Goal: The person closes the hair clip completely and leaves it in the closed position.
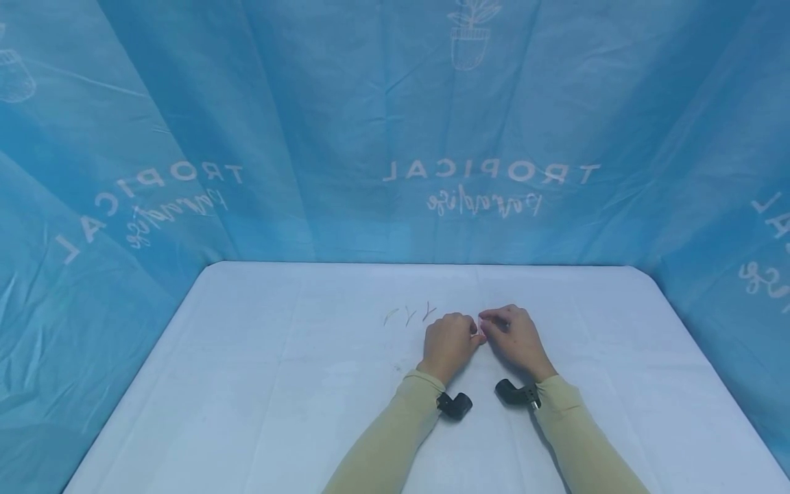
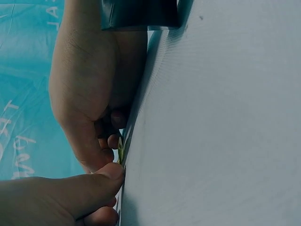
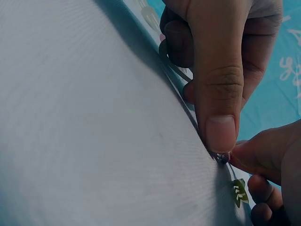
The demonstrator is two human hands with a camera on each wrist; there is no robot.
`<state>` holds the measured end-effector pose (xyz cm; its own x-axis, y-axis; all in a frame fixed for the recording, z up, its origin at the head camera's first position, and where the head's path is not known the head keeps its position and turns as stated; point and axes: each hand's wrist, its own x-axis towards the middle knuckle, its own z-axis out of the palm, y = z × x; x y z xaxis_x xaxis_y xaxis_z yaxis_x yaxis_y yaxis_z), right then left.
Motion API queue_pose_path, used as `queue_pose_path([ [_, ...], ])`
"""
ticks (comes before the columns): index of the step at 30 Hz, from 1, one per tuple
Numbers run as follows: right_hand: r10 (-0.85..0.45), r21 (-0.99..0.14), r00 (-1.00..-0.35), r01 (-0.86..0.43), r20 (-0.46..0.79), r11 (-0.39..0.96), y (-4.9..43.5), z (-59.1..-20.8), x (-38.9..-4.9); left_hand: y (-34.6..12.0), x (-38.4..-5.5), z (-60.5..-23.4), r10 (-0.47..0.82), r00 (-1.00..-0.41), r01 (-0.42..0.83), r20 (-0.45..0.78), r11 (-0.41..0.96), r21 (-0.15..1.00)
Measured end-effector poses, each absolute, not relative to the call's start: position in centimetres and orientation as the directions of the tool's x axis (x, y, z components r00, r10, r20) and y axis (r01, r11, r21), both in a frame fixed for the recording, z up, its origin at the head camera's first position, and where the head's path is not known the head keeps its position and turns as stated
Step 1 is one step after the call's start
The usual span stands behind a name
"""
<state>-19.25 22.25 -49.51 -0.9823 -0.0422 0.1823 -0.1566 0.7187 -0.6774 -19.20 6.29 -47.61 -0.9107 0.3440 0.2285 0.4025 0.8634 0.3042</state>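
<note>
A thin pinkish strip (image 1: 481, 325), just right of and below the centre of the head frame, is pinched between the right hand's (image 1: 517, 343) thumb and finger, while the left hand's (image 1: 449, 345) curled fingers meet it from the other side, seemingly to steady so slight a piece; whether they also grasp it I cannot tell. Up and left of the hands, three thin pieces (image 1: 428, 312) lie spaced in a row on the white table (image 1: 204, 384), perhaps to stop them tangling, with a blue curtain (image 1: 345, 130) filling the upper frame.
</note>
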Motion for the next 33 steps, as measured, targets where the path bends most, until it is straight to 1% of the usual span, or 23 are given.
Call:
queue_pose_path([
  [7,-0.035,-0.692,-0.982,-0.156,0.186,0.705,22.4,-49.7,-19.4,6.0,-19.0,-47.1,0.342,-0.910,0.402,0.233,0.864,0.303],
  [16,-0.017,-0.716,-0.979,-0.158,0.201,0.680,22.5,-49.6,-19.4,4.5,-19.2,-46.3,0.295,-0.914,0.389,0.277,0.829,0.402],
  [21,0.002,-0.729,-0.983,-0.134,0.182,0.672,22.6,-49.6,-19.2,3.4,-19.4,-46.1,0.253,-0.932,0.350,0.260,0.818,0.457],
  [26,0.026,-0.749,-0.988,-0.098,0.153,0.655,22.8,-49.5,-18.8,2.5,-19.5,-45.8,0.238,-0.946,0.321,0.222,0.790,0.523],
  [33,0.019,-0.772,-0.984,-0.125,0.175,0.623,22.3,-48.9,-18.7,1.2,-19.4,-45.7,0.186,-0.963,0.265,0.194,0.782,0.564],
])
